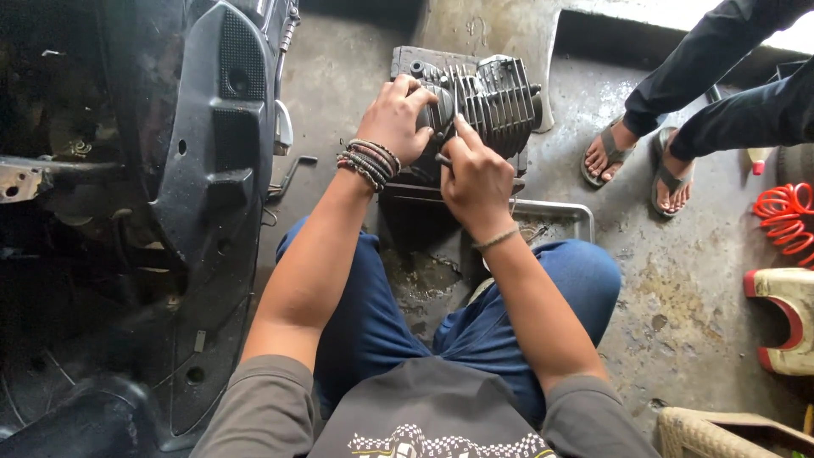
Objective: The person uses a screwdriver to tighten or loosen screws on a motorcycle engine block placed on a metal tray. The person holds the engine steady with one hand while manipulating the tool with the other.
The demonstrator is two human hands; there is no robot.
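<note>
Head view: a finned engine cylinder [496,100], dark grey metal, is seen on the concrete floor [678,280], ahead of the knees and just beyond a shallow metal tray [555,212]. The left hand [397,119] is laid on the cylinder's left end, fingers [405,85] curled over the top edge and pressed against it. The right hand [475,178] is closed around a small dark tool [443,159], fingers wrapped tight; the forefinger is extended onto the fins. The tool tip is hidden, possibly a driver. Beaded bracelets [370,161] are worn on the left wrist. A black scooter body panel [212,170] is stood to the left. Another person's sandalled feet [644,161] are seen to the upper right, a red coiled hose [787,216] beside them.
</note>
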